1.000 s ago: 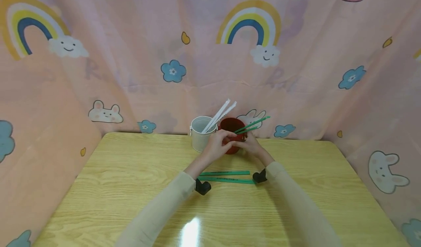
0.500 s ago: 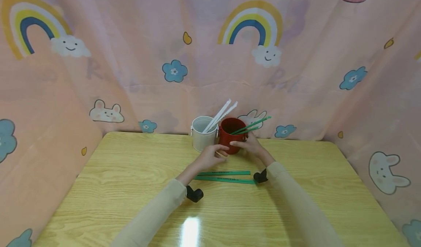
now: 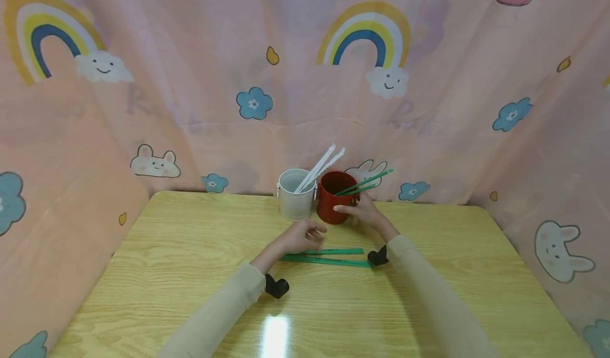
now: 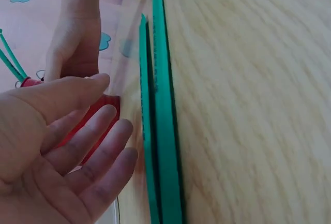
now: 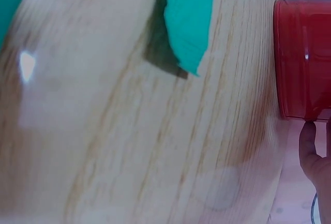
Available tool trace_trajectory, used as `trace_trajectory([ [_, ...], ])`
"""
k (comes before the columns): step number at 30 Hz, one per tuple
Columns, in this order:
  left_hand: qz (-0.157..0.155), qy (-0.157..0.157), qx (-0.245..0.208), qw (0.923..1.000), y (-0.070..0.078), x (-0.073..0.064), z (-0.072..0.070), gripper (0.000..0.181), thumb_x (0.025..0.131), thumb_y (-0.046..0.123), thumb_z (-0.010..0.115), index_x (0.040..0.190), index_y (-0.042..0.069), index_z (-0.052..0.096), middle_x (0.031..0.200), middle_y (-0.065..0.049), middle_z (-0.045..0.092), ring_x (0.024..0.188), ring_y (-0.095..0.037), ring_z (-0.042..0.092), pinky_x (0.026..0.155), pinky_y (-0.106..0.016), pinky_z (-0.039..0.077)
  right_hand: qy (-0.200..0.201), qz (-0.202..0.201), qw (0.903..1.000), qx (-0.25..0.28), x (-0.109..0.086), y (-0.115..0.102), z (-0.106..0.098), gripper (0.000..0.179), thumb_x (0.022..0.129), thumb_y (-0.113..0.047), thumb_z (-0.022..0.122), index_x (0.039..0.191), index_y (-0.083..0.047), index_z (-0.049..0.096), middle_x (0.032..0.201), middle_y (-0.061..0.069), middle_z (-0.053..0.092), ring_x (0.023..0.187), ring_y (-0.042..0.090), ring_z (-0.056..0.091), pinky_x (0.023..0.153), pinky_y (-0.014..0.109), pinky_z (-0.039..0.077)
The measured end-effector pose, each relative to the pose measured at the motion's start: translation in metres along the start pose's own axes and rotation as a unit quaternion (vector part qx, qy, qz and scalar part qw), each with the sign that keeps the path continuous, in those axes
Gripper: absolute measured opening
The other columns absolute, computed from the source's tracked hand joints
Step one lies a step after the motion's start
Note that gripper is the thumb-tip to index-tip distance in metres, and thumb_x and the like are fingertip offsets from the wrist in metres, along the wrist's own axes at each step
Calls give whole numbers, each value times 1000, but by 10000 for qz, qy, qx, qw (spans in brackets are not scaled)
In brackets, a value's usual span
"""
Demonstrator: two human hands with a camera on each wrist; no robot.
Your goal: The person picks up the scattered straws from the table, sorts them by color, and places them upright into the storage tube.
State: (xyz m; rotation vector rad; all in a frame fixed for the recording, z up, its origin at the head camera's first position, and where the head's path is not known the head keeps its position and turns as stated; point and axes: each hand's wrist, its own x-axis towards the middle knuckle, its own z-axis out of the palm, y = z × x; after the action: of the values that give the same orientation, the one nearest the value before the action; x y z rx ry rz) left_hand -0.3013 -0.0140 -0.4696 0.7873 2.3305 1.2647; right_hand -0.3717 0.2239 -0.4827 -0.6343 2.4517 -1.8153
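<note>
Two green paper-wrapped straws (image 3: 333,261) lie side by side on the table. My left hand (image 3: 300,236) hovers at their left end; in the left wrist view its loosely bent fingers (image 4: 98,167) hold nothing. Behind the straws stands a red bucket (image 3: 329,209), with two green wrapped straws (image 3: 368,180) leaning out to the right. My right hand (image 3: 366,211) grips the bucket's right side, thumb across its front. In the right wrist view, fingers (image 5: 308,144) touch the bucket's wall. A white bucket (image 3: 294,204), just left of the red one, holds white wrapped straws (image 3: 316,167).
The wooden table (image 3: 190,273) ends at the back against a pink patterned curtain (image 3: 214,146), which also hangs along both sides. Both buckets stand close to that back edge. Black wrist mounts (image 3: 276,286) stick out below the sleeves.
My left hand has left the red bucket's front and come down and to the left, over the straws on the table. The right hand stays at the bucket.
</note>
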Motion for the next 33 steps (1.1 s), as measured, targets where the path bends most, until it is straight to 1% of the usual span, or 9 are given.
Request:
trace_trajectory([
  [3,-30,23,249,9997,-4,1,1,42,82,4,73,123,-1,62,110,-15,69,102,-25,66,88,-31,55,-63,-34,10000,10,-1,-8,0,78,83,-2,73,146,-5,27,147,20,37,134,38,34,110,59,31],
  [9,-111,21,457,9989,-5,-2,5,41,79,3,76,119,2,66,104,-12,72,95,-22,67,82,-29,55,-174,10,9998,61,-5,-25,1,79,83,-2,72,146,-1,25,149,22,34,136,41,31,111,60,29],
  [11,-98,72,571,9983,-3,-3,7,40,79,3,76,117,3,66,103,-11,72,93,-22,67,80,-28,54,-153,-28,9999,-35,-4,-19,0,79,84,-6,73,147,-3,25,149,20,35,136,39,32,110,59,31],
  [13,-66,119,701,9974,-2,-4,8,39,78,1,76,116,4,67,102,-10,72,91,-21,67,78,-27,54,-140,-30,9999,-37,-4,-18,1,79,83,-5,72,147,-3,25,148,21,35,135,39,32,110,60,32],
  [17,-47,157,929,9955,0,-5,11,38,77,0,76,114,6,69,98,-8,73,87,-19,67,75,-24,53,-67,-50,10000,-23,-2,-6,0,78,84,-5,72,146,-8,26,148,17,36,135,35,34,111,58,32],
  [20,-81,140,1004,9948,2,-6,11,35,78,1,76,111,7,70,95,-7,73,86,-18,68,76,-25,53,-15,-121,9999,-43,1,4,0,77,84,-5,73,146,-10,28,147,15,38,134,33,35,110,57,33],
  [23,-191,131,1028,9944,2,-7,11,31,79,2,76,108,10,72,93,-6,74,86,-17,68,76,-25,53,2,-177,9998,-35,2,4,1,77,83,-4,73,146,-9,28,147,17,38,133,34,36,109,58,34],
  [29,-508,124,1123,9923,2,-9,10,27,77,6,78,103,12,75,83,-2,73,73,-8,64,68,-21,49,-90,-197,9998,-15,-4,-15,3,78,83,0,71,146,0,25,147,23,36,133,39,34,109,61,33],
  [33,-618,71,1153,9914,0,-10,10,22,78,9,78,100,12,75,82,-1,72,69,-5,59,65,-19,47,-116,-66,9999,-68,-7,-28,3,76,83,1,70,145,2,26,146,24,36,133,38,35,109,59,34],
])
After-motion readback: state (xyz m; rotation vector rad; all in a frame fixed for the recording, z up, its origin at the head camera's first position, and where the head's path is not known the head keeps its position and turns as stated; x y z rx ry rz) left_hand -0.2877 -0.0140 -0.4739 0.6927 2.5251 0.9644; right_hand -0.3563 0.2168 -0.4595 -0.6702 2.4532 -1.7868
